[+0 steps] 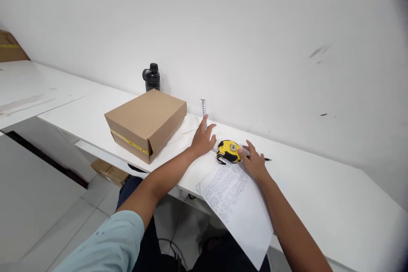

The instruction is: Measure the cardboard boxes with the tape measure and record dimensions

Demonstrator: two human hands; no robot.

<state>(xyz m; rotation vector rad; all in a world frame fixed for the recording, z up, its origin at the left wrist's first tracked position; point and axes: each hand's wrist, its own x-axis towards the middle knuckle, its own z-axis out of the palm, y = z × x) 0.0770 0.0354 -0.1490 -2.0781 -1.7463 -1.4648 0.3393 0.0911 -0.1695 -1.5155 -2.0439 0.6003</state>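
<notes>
A yellow and black tape measure (228, 151) with a dark wrist strap lies at the top edge of the written paper sheets (236, 199). Its numbered metal blade (203, 107) sticks up past my left hand (202, 139), whose index finger is against it. Part of the blade is hidden behind that hand. My right hand (255, 162) has its thumb on the right end of the case, with the other fingers bent beyond it. A pen (267, 160) lies under the right hand, its dark tip showing to the right.
A closed cardboard box (148, 114) with yellow tape stands left on the white table (318, 182). Behind it is a black bottle (152, 77). The white wall (255, 51) runs along the table's back. More cardboard boxes show at far left (12, 49) and below the table (110, 172).
</notes>
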